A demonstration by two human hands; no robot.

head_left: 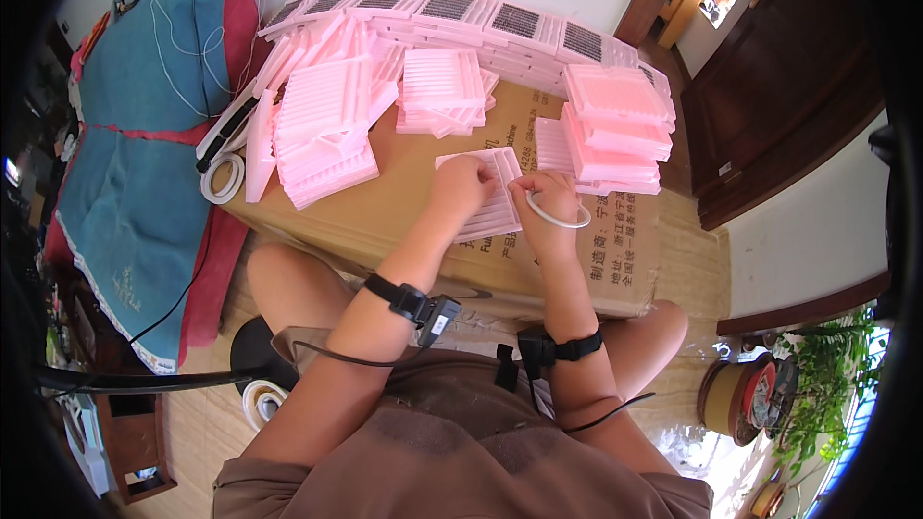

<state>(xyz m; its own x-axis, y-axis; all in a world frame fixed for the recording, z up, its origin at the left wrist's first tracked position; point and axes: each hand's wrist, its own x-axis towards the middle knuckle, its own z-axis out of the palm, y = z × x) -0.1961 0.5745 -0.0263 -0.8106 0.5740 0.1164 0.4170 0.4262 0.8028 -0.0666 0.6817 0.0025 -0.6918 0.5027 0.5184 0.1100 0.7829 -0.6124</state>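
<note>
A pink ribbed foam tray point(492, 216) lies on the cardboard box in front of me, under both hands. My left hand point(465, 183) is closed in a pinch at the tray's upper left part; whatever its fingertips hold is too small to make out. At the tray's right edge my right hand point(550, 200) is also pinched closed, its fingertips partly hidden. A thin white ring point(567, 224) loops across the back of the right hand; I cannot tell whether it is worn or held.
Pink tray stacks stand on the cardboard box point(423, 221) at left point(327, 106), middle point(442, 86) and right point(615, 125). Behind them runs a row of trays with dark pieces point(448, 6). A white tape roll point(223, 179) sits at the box's left edge, near a blue-covered seat point(135, 221).
</note>
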